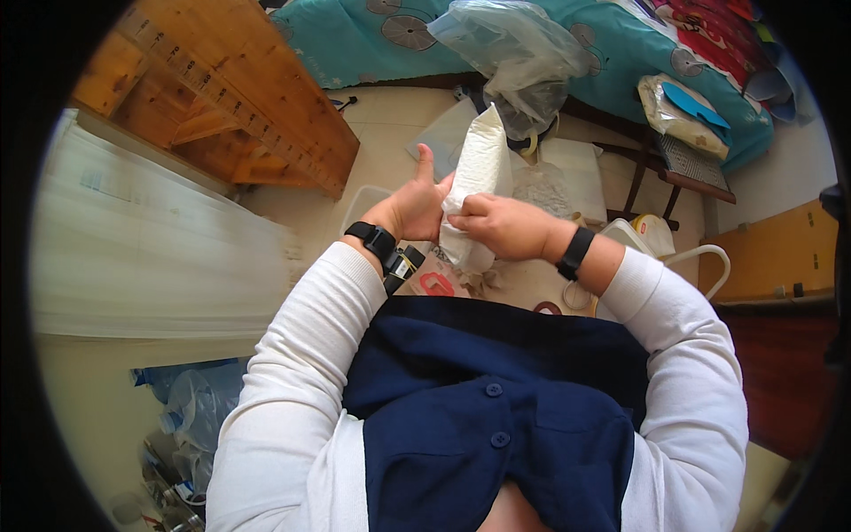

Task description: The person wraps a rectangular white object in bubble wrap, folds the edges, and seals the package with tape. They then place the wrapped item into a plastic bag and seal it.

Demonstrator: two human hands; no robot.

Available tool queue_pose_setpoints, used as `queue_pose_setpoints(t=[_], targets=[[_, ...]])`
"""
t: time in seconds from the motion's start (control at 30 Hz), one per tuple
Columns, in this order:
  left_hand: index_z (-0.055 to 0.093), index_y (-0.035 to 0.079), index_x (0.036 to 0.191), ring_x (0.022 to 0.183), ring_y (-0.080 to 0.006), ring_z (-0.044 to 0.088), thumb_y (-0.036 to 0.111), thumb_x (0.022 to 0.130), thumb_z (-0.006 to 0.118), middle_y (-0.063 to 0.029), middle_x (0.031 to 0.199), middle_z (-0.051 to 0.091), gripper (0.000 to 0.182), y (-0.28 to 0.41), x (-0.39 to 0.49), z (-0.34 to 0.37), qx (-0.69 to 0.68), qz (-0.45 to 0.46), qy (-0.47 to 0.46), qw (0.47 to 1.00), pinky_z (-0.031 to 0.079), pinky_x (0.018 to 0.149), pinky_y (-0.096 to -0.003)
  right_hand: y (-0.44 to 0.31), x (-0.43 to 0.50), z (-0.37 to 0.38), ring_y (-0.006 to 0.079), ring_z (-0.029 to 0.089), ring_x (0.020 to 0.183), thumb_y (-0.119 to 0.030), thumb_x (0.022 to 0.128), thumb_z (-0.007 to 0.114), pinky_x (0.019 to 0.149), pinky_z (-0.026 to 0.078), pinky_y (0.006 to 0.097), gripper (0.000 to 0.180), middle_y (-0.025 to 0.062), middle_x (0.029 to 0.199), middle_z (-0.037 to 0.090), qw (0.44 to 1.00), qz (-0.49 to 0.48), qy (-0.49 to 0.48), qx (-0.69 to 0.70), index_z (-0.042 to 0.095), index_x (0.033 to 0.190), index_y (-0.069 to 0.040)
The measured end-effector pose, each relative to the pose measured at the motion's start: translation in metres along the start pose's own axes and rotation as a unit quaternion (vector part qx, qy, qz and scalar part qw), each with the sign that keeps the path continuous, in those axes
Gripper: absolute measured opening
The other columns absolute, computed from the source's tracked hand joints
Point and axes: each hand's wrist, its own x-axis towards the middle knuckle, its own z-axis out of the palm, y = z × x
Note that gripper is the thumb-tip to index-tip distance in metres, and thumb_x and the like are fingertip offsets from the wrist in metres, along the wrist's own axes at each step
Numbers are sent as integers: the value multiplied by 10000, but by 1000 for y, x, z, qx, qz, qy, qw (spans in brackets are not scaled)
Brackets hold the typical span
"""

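A white, textured, padded packet (pixel 482 153) stands on edge between my hands, its pointed top corner away from me. My right hand (pixel 508 226) pinches its near end between thumb and bent fingers. On the packet's left side, my left hand (pixel 419 199) supports it, thumb raised and apart; its fingers are partly hidden behind the packet. Below my hands, a pink and white printed package (pixel 435 278) lies beside crumpled paper-like material (pixel 484 282).
A clear plastic bag (pixel 512 53) hangs by the teal bedding (pixel 352 40). At upper left stands a wooden shelf unit (pixel 286 100); at right, a folding stool (pixel 695 166) bears a packet. A white curved handle (pixel 718 259) rises nearby. Plastic bottles (pixel 193 399) lie lower left.
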Motion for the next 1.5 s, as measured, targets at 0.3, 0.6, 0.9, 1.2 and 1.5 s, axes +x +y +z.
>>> queue_pose_setpoints(t=[0.3, 0.6, 0.9, 1.2, 1.5], targets=[[137, 238, 1637, 1491, -339, 304, 1019, 693, 66, -69, 1654, 274, 1227, 0, -1, 4, 35, 20, -27, 999, 301, 1140, -621, 54, 34, -8, 374, 642, 861, -55, 874, 589, 753, 539, 435, 241, 178, 977, 621, 967, 176, 174, -56, 664, 1102, -33], [189, 190, 1628, 1449, -326, 365, 985, 756, 102, -73, 1622, 340, 1183, -3, -1, 1, 22, 27, -6, 999, 322, 1147, -554, 11, -32, 25, 322, 594, 868, 37, 804, 587, 804, 530, 390, 489, 126, 959, 577, 993, -18, 102, -56, 642, 1283, -47], [173, 206, 1593, 1361, -347, 451, 455, 921, 674, -117, 1498, 434, 874, -2, -1, 3, 128, 0, 81, 988, 457, 990, -617, 48, -58, 39, 347, 615, 806, -151, 881, 626, 735, 523, 430, 118, 140, 903, 590, 920, 320, 224, -19, 671, 888, -43], [312, 57, 1481, 1218, -299, 545, 51, 762, 729, -132, 1309, 536, 831, -2, -1, -5, 202, 31, 161, 965, 510, 974, -443, 12, -24, 48, 315, 644, 836, -68, 794, 690, 719, 538, 406, 108, 115, 939, 633, 909, 274, 290, 121, 672, 900, -74], [332, 86, 1476, 1179, -303, 557, 87, 750, 728, -143, 1296, 535, 827, -2, -4, -7, 189, 11, 185, 964, 538, 918, -477, 10, -25, 66, 277, 656, 835, -112, 823, 754, 757, 550, 366, 202, 79, 1001, 662, 932, 234, 252, 115, 722, 1023, -126]])
